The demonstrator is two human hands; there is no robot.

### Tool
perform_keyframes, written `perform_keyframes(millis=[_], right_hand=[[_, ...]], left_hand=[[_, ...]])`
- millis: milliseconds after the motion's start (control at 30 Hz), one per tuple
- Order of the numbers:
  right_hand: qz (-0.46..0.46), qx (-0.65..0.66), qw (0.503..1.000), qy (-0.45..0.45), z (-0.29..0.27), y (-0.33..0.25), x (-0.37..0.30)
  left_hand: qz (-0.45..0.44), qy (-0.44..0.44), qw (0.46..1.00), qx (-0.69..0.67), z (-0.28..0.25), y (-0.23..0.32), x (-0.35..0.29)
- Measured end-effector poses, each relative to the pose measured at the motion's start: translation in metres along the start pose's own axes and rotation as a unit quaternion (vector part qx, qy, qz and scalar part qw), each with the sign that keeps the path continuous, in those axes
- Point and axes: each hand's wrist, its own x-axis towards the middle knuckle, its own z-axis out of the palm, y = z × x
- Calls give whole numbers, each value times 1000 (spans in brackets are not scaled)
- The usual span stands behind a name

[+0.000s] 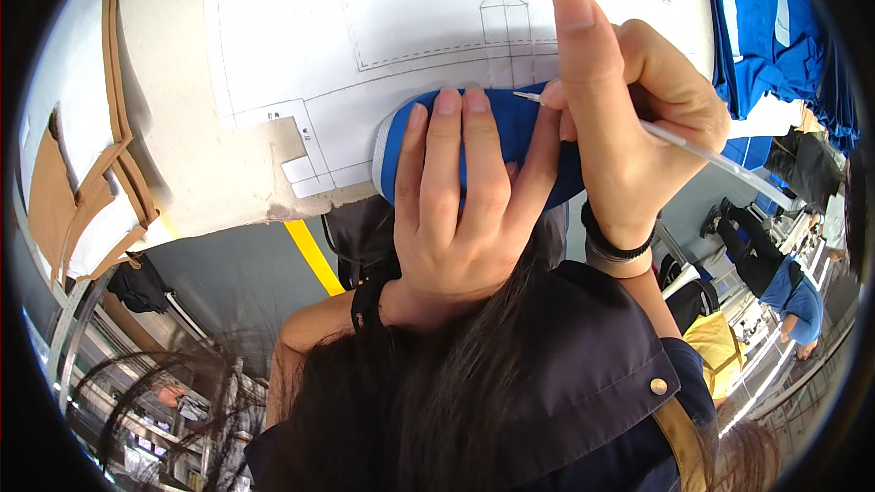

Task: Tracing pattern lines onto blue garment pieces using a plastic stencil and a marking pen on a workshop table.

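Observation:
A rounded blue fabric piece (pixel 518 123) with a whitish mesh edge at its left lies near the front edge of the table, over a paper pattern (pixel 428 0) with drawn lines. My left hand (pixel 456 210) rests on the fabric, fingers stretched out and pressing it flat. In my right hand (pixel 633 105) is a slim white pen (pixel 688 148), gripped between thumb and fingers. Its fine tip meets the upper edge of the fabric, close to my left index finger. Part of the fabric is hidden under both hands.
Brown and white cardboard templates (pixel 96 210) sit at the table's left end. Folded blue garments (pixel 775 27) with white stripes are at the right. The pale tabletop (pixel 187 128) ends just in front of me. Farther right, a person in blue (pixel 793 296) is in the background.

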Motion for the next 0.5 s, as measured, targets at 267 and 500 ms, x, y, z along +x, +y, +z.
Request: perform_keyframes(millis=[267, 500], right_hand=[[-41, -49, 998, -1, 8, 4, 0], [-37, -37, 999, -12, 9, 4, 1]], left_hand=[[-3, 2, 1000, -18, 0, -1, -1], [-2, 4, 1000, -4, 0, -1, 0]])
